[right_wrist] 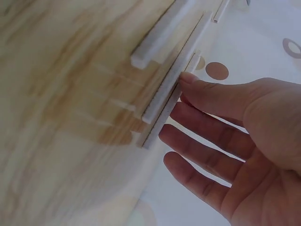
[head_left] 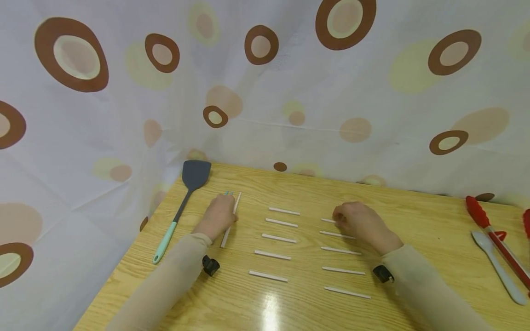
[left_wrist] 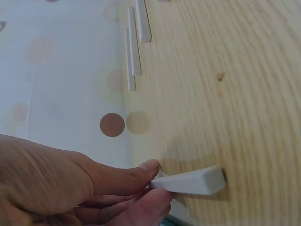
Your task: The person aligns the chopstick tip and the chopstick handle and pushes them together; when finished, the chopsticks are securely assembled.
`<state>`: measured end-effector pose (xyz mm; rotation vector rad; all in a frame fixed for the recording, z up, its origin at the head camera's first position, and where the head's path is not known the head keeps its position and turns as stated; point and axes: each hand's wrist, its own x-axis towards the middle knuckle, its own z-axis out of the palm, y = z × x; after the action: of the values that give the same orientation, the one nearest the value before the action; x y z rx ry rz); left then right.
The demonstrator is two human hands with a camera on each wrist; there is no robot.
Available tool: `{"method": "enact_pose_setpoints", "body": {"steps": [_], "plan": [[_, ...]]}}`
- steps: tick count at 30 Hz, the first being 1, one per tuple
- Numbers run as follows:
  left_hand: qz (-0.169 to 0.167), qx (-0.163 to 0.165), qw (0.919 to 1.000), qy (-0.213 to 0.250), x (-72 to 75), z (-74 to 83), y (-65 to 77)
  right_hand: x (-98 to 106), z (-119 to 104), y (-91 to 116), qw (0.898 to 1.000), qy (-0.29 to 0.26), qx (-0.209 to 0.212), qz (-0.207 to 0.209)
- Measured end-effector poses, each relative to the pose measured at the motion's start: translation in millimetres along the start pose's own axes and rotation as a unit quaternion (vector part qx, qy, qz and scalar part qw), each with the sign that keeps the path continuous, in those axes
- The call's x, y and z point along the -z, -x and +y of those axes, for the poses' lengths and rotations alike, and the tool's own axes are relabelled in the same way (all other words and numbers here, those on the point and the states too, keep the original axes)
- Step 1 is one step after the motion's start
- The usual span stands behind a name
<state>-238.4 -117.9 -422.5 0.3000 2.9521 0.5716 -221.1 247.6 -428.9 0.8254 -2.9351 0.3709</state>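
At the left of the table, my left hand (head_left: 218,214) pinches a long white stick (head_left: 225,236) between thumb and fingers. That stick's square end (left_wrist: 212,181) points away from the fingers in the left wrist view. Small blue tips (head_left: 229,193) show just beyond this hand; the rest of that thing is hidden. My right hand (head_left: 361,223) is at the farthest white stick (head_left: 328,220) of the right column, its thumb and forefinger pinching it and the other fingers spread loosely. Part of this stick is hidden behind the hand.
Several short white sticks (head_left: 279,238) lie in two columns between the hands. A spatula (head_left: 196,174) with a mint handle lies at the left edge. On the right are red-tipped tongs (head_left: 480,214) and a pale grey spoon (head_left: 494,262). A patterned cloth (head_left: 306,82) hangs behind the table.
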Motion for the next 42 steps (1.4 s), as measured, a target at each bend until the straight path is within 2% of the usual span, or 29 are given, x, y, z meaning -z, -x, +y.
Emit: {"method": "enact_pose_setpoints", "body": {"steps": [5, 12, 19, 26, 31, 36, 42], "plan": [[0.0, -0.002, 0.9999, -0.01, -0.5, -2.2, -1.0, -2, -1, -1, 1.0, 0.015, -0.005, 0.002], [-0.005, 0.001, 1.0, 0.001, -0.5, -2.7, -0.4, -4, -2, -1, 1.0, 0.022, -0.008, 0.004], [-0.008, -0.003, 0.9999, -0.011, 1.8, -1.3, -0.1, 0, -1, 2, 1.0, 0.03, -0.005, -0.007], [0.024, -0.026, 0.9989, -0.031, 10.4, 4.7, 1.7, 6, -4, 4, 0.999, 0.043, 0.003, -0.003], [0.033, -0.042, 0.9975, -0.047, 16.4, 16.3, 1.7, 11, -8, 6, 0.999, 0.039, 0.014, 0.013], [0.018, -0.052, 0.9969, -0.055, 18.8, 35.2, -1.4, 15, -13, 6, 0.998, 0.035, 0.032, 0.04], [0.003, -0.086, 0.993, -0.08, 9.9, 53.6, -6.9, 22, -22, 6, 0.999, 0.02, 0.026, 0.024]]}}
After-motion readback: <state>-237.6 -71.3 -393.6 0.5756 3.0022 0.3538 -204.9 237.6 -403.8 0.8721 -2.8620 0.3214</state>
